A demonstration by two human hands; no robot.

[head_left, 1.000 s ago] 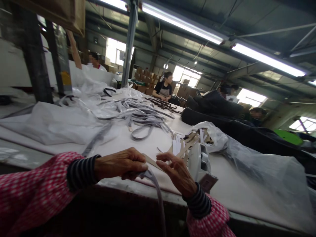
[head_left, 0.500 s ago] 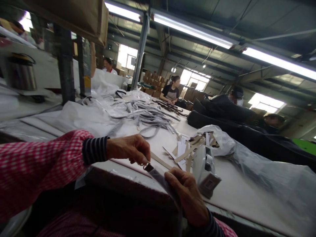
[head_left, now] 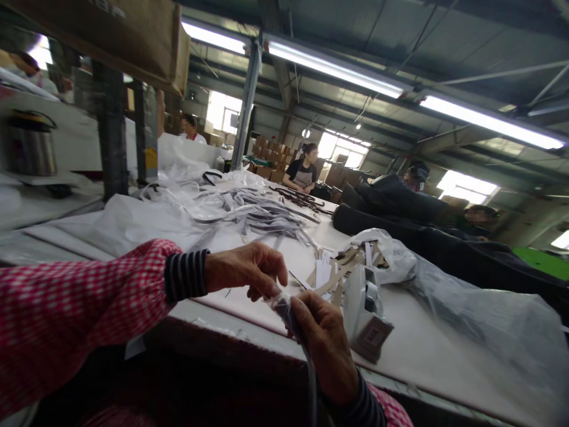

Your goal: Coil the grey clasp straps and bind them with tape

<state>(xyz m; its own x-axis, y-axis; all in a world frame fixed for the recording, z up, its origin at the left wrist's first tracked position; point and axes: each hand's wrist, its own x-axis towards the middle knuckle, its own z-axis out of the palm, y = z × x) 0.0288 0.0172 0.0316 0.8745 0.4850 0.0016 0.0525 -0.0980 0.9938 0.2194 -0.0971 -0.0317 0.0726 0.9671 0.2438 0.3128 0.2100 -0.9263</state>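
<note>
Grey flat strap [head_left: 287, 311], with thin, shiny film around its end, is between the two hands, above the front edge of the long white table [head_left: 444, 356]. The left hand [head_left: 249, 271] is bent at the wrist and pinches the tip of this strap, where the film is crumpled and catches the light. The right hand [head_left: 326, 343] is closed around the strap a little lower, the thumb lying flat along it, and the rest hangs down below the table edge as a soft, narrow band. Both arms wear puffed sleeves of red-and-white checked cloth [head_left: 128, 290], with dark, striped, ribbed knit cuffs [head_left: 185, 276]. Just beyond the right hand stands a pale, boxy device with a rounded side wall [head_left: 354, 302], and near it lie flat, stiff-looking strips in beige and white [head_left: 340, 273], crossing each other loosely. Farther back, a tangled heap of grey straps [head_left: 253, 207] curls beside wrinkled, milky plastic sheeting [head_left: 128, 222]. On the right, a clear, creased plastic bag [head_left: 484, 314] spreads over the table, and behind it lies thick, black, smooth material in rounded folds [head_left: 400, 237].
</note>
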